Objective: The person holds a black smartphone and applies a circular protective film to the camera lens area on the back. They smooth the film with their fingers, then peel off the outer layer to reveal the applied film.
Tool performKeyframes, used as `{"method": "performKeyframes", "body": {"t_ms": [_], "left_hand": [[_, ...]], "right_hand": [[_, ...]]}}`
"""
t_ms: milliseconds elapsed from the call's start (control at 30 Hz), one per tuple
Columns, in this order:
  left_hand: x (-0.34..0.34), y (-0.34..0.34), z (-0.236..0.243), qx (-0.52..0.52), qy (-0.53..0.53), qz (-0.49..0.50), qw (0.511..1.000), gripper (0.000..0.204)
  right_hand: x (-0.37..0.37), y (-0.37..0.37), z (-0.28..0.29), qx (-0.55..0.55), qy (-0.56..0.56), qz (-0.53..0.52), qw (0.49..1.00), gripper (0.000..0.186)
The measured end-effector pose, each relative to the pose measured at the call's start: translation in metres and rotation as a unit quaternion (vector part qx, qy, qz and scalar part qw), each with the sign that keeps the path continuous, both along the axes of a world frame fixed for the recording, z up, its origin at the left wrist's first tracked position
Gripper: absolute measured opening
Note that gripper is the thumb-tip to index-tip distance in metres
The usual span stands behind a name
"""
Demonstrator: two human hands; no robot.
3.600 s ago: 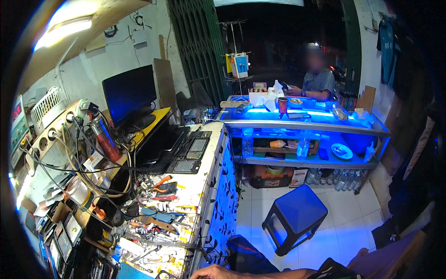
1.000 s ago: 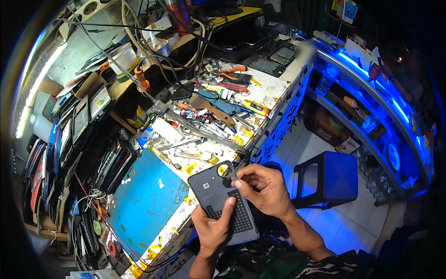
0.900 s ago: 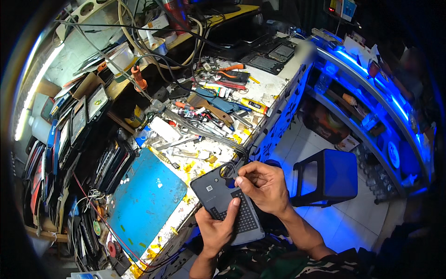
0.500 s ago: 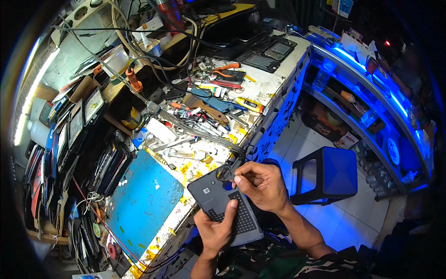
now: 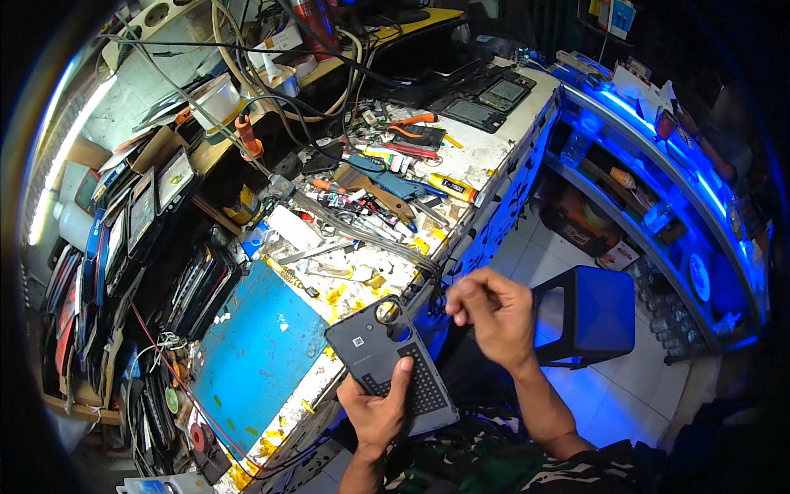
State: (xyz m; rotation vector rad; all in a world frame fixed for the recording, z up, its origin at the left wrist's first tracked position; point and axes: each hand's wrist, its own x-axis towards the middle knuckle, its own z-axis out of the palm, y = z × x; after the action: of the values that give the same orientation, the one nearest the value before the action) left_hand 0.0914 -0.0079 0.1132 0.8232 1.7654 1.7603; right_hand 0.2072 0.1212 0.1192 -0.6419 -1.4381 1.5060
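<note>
My left hand grips a dark grey phone back cover at its lower part, with the thumb lying across its face and the other fingers hidden behind it. Two round openings show at the cover's upper end, and a dotted grid runs down its right side. Just right of that upper end, my right hand hangs in the air, apart from the cover. Its fingers are curled in with thumb and fingertips together; whatever may be between them is too small to see.
A worn blue mat lies on the workbench left of my hands. Beyond it are pliers, a yellow glue tube and cables. Stacked device parts stand far left. A dark stool and a blue-lit display counter stand right.
My right hand has moved away from the cover's upper openings, to the right. The cover has shifted slightly left and stays in my left hand.
</note>
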Motion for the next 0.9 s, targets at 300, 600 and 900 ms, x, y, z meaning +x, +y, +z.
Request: {"method": "performKeyframes", "body": {"t_ms": [300,600,900], "left_hand": [[0.002,-0.004,-0.001,-0.006,0.026,-0.048,0.998,0.015],[0.000,-0.010,0.002,-0.025,0.046,-0.065,0.996,0.016],[-0.001,-0.010,0.002,-0.027,0.041,-0.093,0.994,0.017]], "right_hand": [[-0.015,-0.007,-0.005,0.038,0.027,0.078,0.996,0.014],[-0.020,-0.007,-0.004,0.067,-0.024,0.062,0.996,0.016],[-0.014,-0.005,0.001,0.069,-0.099,0.052,0.991,0.021]]}}
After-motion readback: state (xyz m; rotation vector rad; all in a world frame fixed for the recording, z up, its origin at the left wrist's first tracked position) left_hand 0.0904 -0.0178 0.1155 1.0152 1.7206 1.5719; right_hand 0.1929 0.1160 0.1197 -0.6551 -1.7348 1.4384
